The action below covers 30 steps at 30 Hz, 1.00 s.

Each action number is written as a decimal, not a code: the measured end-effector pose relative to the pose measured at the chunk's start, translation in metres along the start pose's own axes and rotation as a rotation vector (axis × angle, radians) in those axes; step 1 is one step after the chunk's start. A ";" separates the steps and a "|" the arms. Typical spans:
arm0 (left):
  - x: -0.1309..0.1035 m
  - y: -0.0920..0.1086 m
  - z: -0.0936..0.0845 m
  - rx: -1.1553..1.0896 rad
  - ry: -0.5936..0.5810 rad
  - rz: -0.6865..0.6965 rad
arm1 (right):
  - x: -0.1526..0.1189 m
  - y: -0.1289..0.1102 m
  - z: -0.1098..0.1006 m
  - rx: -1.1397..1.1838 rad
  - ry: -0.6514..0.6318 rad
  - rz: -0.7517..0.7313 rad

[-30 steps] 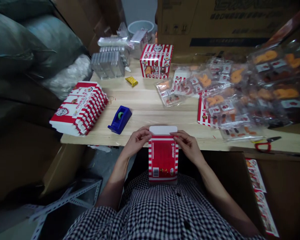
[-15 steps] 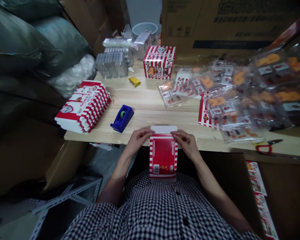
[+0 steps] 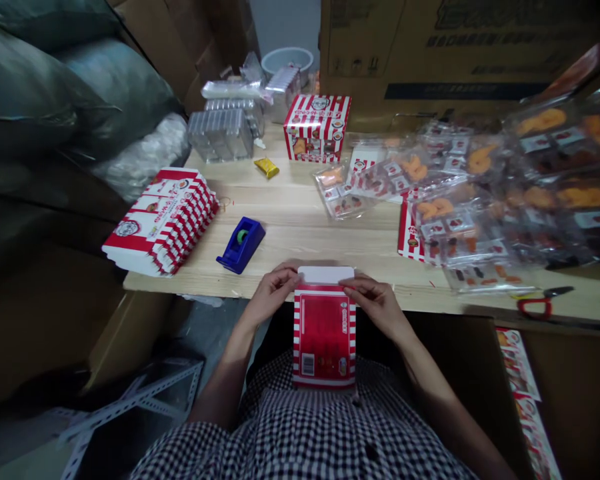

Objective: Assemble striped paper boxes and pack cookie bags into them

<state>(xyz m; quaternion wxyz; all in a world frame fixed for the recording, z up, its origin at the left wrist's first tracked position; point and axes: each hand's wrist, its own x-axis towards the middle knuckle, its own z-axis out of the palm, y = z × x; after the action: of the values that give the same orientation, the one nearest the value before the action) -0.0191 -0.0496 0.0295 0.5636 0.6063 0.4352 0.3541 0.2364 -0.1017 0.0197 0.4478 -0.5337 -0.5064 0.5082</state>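
A red box with white striped edges (image 3: pixel 325 337) is held in front of my body at the table's front edge. Its white end flap (image 3: pixel 326 275) points away from me, and a barcode shows on its near lower left. My left hand (image 3: pixel 274 292) pinches the far left corner by the flap. At the far right corner, my right hand (image 3: pixel 375 303) grips the box between thumb and fingers. A blue tape dispenser (image 3: pixel 242 245) stands on the table beyond my left hand.
Flat striped cartons (image 3: pixel 163 223) are stacked at the left. An assembled striped box (image 3: pixel 317 130), clear plastic trays (image 3: pixel 220 135) and a yellow packet (image 3: pixel 267 167) lie farther back. Clear packs of toy food (image 3: pixel 450 217) crowd the right, with red-handled scissors (image 3: pixel 537 305) near the edge.
The box and both hands have come slightly nearer to my body. Its far face appears tilted more toward me, and the view has shifted a little.
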 end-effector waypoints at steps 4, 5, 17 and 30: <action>-0.001 -0.002 -0.001 0.000 -0.022 -0.003 | -0.002 0.002 0.000 -0.032 0.003 -0.060; 0.001 -0.003 0.000 -0.003 -0.003 -0.006 | -0.001 0.001 0.002 -0.031 0.020 -0.079; 0.013 -0.032 0.016 -0.520 0.064 -0.201 | 0.011 0.001 0.001 0.448 -0.020 0.183; 0.007 -0.033 0.010 -0.323 -0.139 -0.137 | 0.011 0.025 0.002 0.226 -0.093 0.055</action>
<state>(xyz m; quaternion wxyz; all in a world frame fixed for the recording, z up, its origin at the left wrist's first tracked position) -0.0115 -0.0477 -0.0043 0.7050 0.5001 0.3730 0.3374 0.2365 -0.0935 -0.0064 0.4669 -0.4693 -0.4512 0.5985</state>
